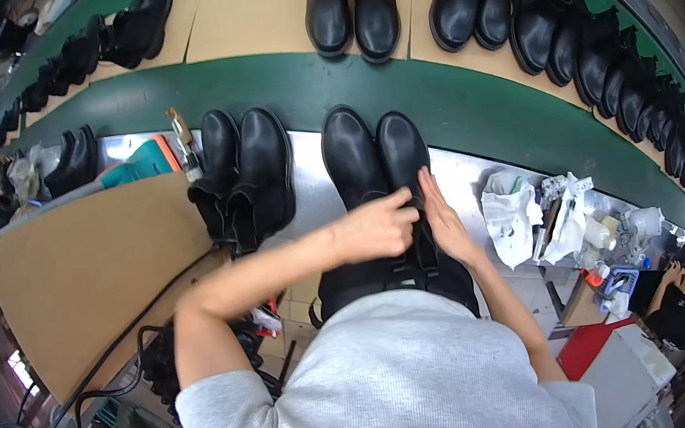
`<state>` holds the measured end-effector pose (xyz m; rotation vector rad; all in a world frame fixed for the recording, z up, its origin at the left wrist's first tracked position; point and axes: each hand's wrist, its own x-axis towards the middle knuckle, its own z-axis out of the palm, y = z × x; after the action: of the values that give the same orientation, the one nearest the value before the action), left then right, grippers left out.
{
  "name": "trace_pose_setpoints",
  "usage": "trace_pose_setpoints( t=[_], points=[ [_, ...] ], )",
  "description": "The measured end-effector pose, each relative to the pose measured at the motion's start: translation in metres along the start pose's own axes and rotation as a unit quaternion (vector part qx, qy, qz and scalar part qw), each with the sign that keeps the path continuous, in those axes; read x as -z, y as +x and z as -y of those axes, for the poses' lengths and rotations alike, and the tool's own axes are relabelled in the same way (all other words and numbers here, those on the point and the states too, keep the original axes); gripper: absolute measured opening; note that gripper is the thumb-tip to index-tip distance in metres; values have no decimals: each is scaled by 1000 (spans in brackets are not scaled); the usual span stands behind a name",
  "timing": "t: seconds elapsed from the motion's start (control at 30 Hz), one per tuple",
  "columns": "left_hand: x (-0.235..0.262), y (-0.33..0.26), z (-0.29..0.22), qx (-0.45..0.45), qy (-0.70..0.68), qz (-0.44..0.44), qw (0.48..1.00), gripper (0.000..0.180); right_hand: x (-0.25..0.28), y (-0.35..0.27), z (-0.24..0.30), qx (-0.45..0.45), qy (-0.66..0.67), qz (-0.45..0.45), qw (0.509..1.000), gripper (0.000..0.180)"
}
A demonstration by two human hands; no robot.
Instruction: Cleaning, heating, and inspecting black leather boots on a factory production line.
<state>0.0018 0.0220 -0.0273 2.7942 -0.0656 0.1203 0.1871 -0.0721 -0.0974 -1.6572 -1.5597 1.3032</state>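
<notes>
A pair of black ankle boots stands in front of me, toes pointing away: the left boot (351, 156) and the right boot (402, 149) side by side. My left hand (373, 229) reaches across their shafts with its fingers curled closed. What is pinched in them, if anything, is hidden. With straight fingers, my right hand (448, 225) lies flat along the outer side of the right boot. My hands and forearms cover much of the boots' ankle parts. Another black pair (261, 168) stands to the left on the metal worktop (308, 175).
A green conveyor belt (290, 90) crosses beyond, carrying black boots (374, 8) on cardboard sheets (244, 13). At left are a large cardboard panel (95, 257) and a brush (183, 140). White crumpled bags (510, 212) lie at right; farther right, another person (672, 316) sits.
</notes>
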Motion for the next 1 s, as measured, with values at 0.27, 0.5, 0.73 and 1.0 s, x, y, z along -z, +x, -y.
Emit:
trace_pose_setpoints(
  t=[0.27, 0.5, 0.73, 1.0],
  points=[
    [-63, -42, -24, 635, -441, -442, 454, 40, -13, -12, -57, -162, 54, -92, 981, 59],
    [-110, -52, 9, 595, -659, -377, 265, 76, -20, 24, -38, -231, 195, -148, 942, 67],
    [-117, -55, 13, 577, -680, -306, 333, 75, 19, 23, -54, -244, 220, -176, 928, 61],
    [-167, -35, -9, 570, -710, -286, 300, 66, 26, 20, -55, -221, 245, -166, 929, 61]
  ],
)
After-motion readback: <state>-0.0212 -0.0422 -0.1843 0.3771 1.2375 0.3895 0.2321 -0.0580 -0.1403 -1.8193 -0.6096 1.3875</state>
